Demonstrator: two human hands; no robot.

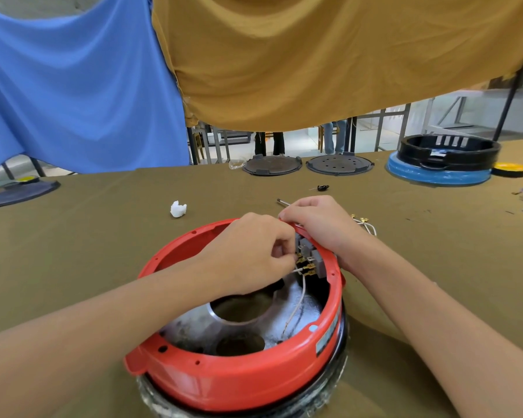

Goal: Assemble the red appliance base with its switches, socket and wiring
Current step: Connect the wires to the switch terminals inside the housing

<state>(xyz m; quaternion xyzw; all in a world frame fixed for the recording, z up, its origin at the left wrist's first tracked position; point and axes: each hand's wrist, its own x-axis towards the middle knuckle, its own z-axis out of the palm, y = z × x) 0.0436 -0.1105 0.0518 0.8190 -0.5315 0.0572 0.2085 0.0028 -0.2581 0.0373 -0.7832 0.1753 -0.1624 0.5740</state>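
The red appliance base [239,375] sits nearest you on the olive cloth-covered table [103,236], a round glossy plastic ring resting on a dark rim, with a dull metal plate [200,324] showing inside it. A small label [325,339] is on its right outer wall, but its writing is too blurred to read.

Your left hand [251,254] reaches into the ring with its fingers curled, pinching a thin white wire [298,300] at the brass terminals [307,267] of the grey switches [313,254] set in the far right wall. Your right hand [317,227] lies over the outside of that same rim, fingers bent around it, gripping the base just beside the switches.

Just right of your right hand, loose white wires [367,226] with brass ends lie on the cloth. A crumpled white scrap [178,209] sits to the left, past the base.

Farther off, two dark round discs [272,165] lie flat at the far edge, the right one pierced with holes. At far right a black ring-shaped housing [449,152] is stacked on a blue one [438,175]. Blue [73,86] and mustard [314,55] cloths hang behind.
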